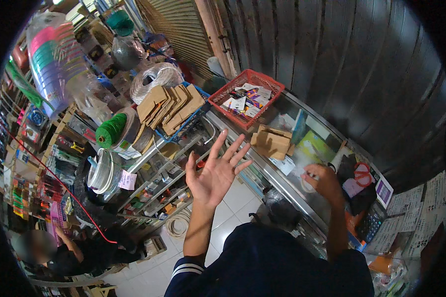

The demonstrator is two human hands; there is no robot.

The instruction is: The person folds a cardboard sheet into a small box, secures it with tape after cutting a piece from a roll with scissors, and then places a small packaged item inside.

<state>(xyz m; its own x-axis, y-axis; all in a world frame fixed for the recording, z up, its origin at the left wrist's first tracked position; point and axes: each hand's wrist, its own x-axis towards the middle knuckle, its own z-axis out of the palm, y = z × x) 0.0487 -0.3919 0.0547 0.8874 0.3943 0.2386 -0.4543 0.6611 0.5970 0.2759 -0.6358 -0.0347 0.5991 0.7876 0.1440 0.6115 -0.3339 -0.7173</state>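
Observation:
My left hand [213,178] is raised over the aisle with its palm up and fingers spread; nothing is in it. Over the glass counter [318,204], my right hand [324,182] has its fingers curled together. A small pale, rounded thing [306,184] shows at its fingertips, too unclear to name. Left of that hand, an opened brown cardboard box [271,141] sits on the counter. Beyond the box stands a red plastic basket [219,102] with several small printed packets [250,101] inside.
Right of my right hand lie red-handled scissors [363,174] and a calculator [370,225]. Folded cardboard [156,106] fills a blue basket [201,94] beside green twine [110,132] and a white cable coil [103,173]. Another person [84,255] is at the lower left, near packed shelves.

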